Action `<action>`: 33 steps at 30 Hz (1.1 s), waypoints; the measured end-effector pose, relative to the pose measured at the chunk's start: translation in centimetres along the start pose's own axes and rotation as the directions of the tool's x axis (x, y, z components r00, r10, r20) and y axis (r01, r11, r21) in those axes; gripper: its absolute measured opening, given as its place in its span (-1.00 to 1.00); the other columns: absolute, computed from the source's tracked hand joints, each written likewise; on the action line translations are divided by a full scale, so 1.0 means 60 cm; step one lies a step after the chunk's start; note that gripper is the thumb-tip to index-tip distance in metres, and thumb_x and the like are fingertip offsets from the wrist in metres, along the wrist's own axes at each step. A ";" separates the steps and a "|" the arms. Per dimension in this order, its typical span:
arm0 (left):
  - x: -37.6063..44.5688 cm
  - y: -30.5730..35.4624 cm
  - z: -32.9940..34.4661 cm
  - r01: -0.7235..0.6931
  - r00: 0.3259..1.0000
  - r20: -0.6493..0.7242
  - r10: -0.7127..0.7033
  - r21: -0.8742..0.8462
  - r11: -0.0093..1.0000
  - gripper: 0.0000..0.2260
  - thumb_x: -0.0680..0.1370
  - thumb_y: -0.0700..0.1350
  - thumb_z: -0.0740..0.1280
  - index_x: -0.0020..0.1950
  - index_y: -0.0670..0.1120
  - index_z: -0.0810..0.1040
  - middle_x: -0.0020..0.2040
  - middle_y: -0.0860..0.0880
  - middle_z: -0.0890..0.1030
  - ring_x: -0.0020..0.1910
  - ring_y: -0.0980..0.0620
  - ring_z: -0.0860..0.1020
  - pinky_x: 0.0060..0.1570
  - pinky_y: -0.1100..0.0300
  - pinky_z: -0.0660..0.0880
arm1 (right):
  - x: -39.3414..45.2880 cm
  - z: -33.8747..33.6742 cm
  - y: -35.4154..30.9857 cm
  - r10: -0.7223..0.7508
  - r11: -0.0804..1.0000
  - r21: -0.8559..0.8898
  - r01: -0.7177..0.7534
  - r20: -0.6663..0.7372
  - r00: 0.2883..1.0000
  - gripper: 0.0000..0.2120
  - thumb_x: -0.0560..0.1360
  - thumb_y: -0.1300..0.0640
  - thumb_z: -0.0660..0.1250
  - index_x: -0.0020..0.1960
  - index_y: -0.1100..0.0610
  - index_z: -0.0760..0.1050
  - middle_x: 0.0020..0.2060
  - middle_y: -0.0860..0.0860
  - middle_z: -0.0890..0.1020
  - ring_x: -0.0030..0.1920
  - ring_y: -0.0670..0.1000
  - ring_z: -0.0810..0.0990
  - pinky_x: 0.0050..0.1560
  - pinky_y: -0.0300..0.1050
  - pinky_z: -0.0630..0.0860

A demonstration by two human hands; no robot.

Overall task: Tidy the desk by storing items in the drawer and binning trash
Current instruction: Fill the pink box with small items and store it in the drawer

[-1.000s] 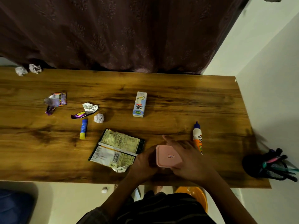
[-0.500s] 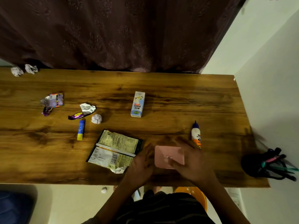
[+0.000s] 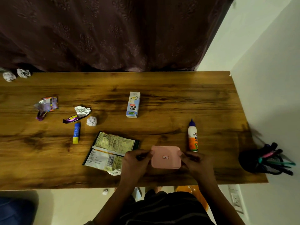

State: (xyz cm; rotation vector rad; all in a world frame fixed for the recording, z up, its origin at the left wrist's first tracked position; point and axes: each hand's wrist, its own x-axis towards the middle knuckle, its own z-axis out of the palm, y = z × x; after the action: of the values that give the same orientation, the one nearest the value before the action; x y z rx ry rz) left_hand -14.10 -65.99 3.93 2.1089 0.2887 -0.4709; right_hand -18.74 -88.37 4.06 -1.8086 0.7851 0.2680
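The person holds a small pink box just above the near edge of the wooden bench, at about 6 o'clock. The left hand pinches its left side with curled fingers, and the right hand pinches its right side in the same grip. A flattened food packet lies just beside the left hand, at 9 o'clock from the box. A glue bottle lies near the right hand, at 1 o'clock. Farther back a milkshake carton lies flat. Toward 10 o'clock are a glue stick, a paper ball and crumpled wrappers. A black pen holder stands at 3 o'clock.
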 end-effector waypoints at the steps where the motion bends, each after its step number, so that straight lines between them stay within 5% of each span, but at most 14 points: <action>1: 0.001 0.000 0.001 0.000 1.000 -0.001 0.000 -0.004 1.000 -0.77 0.50 0.07 0.51 0.09 0.01 0.74 0.00 0.10 0.74 -0.18 0.37 0.58 -0.23 0.48 0.46 | 0.001 0.001 0.001 -0.002 1.000 0.007 0.002 0.003 1.000 -0.83 0.44 0.01 0.53 0.00 0.01 0.66 -0.12 -0.06 0.71 -0.07 0.00 0.72 0.03 0.10 0.68; 7: 0.001 0.011 0.003 0.033 0.999 -0.028 -0.032 0.020 0.999 -0.84 0.50 0.03 0.53 0.04 0.02 0.74 -0.09 0.19 0.67 -0.17 0.37 0.55 -0.23 0.45 0.42 | 0.004 0.004 0.002 0.015 0.999 -0.032 -0.016 -0.026 1.000 -0.79 0.42 -0.06 0.54 -0.03 -0.05 0.57 -0.09 -0.07 0.67 -0.02 0.02 0.67 0.11 0.20 0.64; 12: 0.006 0.009 -0.002 0.058 0.998 -0.029 -0.058 -0.003 0.998 -0.82 0.48 0.04 0.55 0.03 0.02 0.75 -0.08 0.16 0.70 -0.12 0.28 0.63 -0.24 0.48 0.44 | 0.005 -0.002 0.003 0.024 0.999 -0.043 -0.025 -0.020 1.000 -0.47 0.29 -0.26 0.49 0.08 0.10 0.66 -0.07 -0.01 0.72 -0.06 0.02 0.71 0.05 0.21 0.66; 16: 0.003 0.017 -0.008 -0.012 1.000 0.015 0.011 0.083 0.997 -0.72 0.52 0.06 0.50 0.23 0.16 0.65 -0.06 0.27 0.61 -0.03 0.22 0.63 -0.16 0.42 0.43 | -0.011 -0.005 -0.001 -0.047 0.990 -0.135 0.044 -0.018 0.999 -0.40 0.34 -0.39 0.38 0.10 0.08 0.67 -0.05 -0.05 0.72 -0.04 -0.04 0.69 0.06 0.14 0.66; 19: 0.002 0.019 -0.011 -0.151 0.989 0.017 0.150 0.170 0.974 -0.58 0.52 -0.03 0.49 0.37 0.17 0.56 0.08 0.16 0.65 -0.08 0.23 0.59 -0.13 0.48 0.43 | -0.037 -0.012 -0.001 0.043 0.992 -0.118 -0.033 0.076 0.996 -0.45 0.27 -0.36 0.43 0.06 0.02 0.65 -0.08 -0.07 0.72 -0.05 -0.04 0.70 0.07 0.05 0.65; 21: -0.001 0.021 -0.012 -0.236 0.971 0.033 0.237 0.279 0.931 -0.70 0.50 -0.10 0.50 0.23 0.05 0.67 0.05 0.09 0.70 -0.17 0.23 0.59 -0.28 0.54 0.41 | -0.049 -0.013 0.000 0.094 0.995 -0.044 -0.087 0.191 0.977 -0.50 0.29 -0.30 0.50 0.07 0.01 0.67 -0.09 -0.08 0.75 -0.06 -0.07 0.73 0.08 0.05 0.66; 24: -0.013 0.021 -0.019 -0.270 0.962 0.058 0.267 0.362 0.892 -0.87 0.50 -0.03 0.50 0.03 0.05 0.71 -0.11 0.14 0.72 -0.24 0.26 0.61 -0.28 0.55 0.38 | -0.038 -0.001 0.005 0.055 0.997 -0.057 -0.046 0.157 0.986 -0.58 0.38 -0.19 0.49 0.15 0.01 0.67 -0.04 -0.10 0.75 -0.02 -0.10 0.72 0.14 0.10 0.65; 27: -0.029 0.016 -0.027 -0.265 0.964 0.121 0.235 0.406 0.875 -0.83 0.55 0.10 0.45 -0.01 0.03 0.71 -0.18 0.15 0.69 -0.35 0.30 0.52 -0.29 0.52 0.34 | -0.014 0.019 -0.004 -0.020 0.993 -0.112 0.033 0.121 0.992 -0.57 0.43 -0.19 0.46 0.22 -0.01 0.64 0.06 -0.10 0.71 0.04 -0.09 0.68 0.17 0.09 0.62; 30: -0.038 0.014 -0.028 -0.264 0.964 0.123 0.233 0.424 0.866 -0.80 0.57 0.13 0.42 -0.04 0.02 0.71 -0.28 0.19 0.57 -0.41 0.34 0.42 -0.36 0.49 0.25 | 0.001 0.028 -0.016 -0.059 0.985 -0.151 0.080 0.138 0.989 -0.59 0.50 -0.12 0.43 0.28 0.04 0.60 0.08 -0.12 0.65 0.03 -0.13 0.61 0.12 -0.14 0.57; 33: -0.038 0.013 -0.028 -0.247 0.969 0.117 0.218 0.426 0.870 -0.82 0.57 0.10 0.43 -0.08 0.02 0.72 -0.23 0.13 0.67 -0.39 0.31 0.45 -0.32 0.46 0.30 | 0.000 0.031 -0.017 -0.106 0.975 -0.183 0.128 0.124 0.987 -0.66 0.55 -0.12 0.37 0.21 0.05 0.63 -0.02 -0.15 0.63 -0.04 -0.18 0.57 0.06 -0.19 0.55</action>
State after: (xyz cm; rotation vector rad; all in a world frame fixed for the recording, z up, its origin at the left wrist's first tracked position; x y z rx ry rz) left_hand -15.47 -65.07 6.35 2.5203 -0.1280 -0.4917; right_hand -17.74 -86.49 4.08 -1.9923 0.5863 0.3760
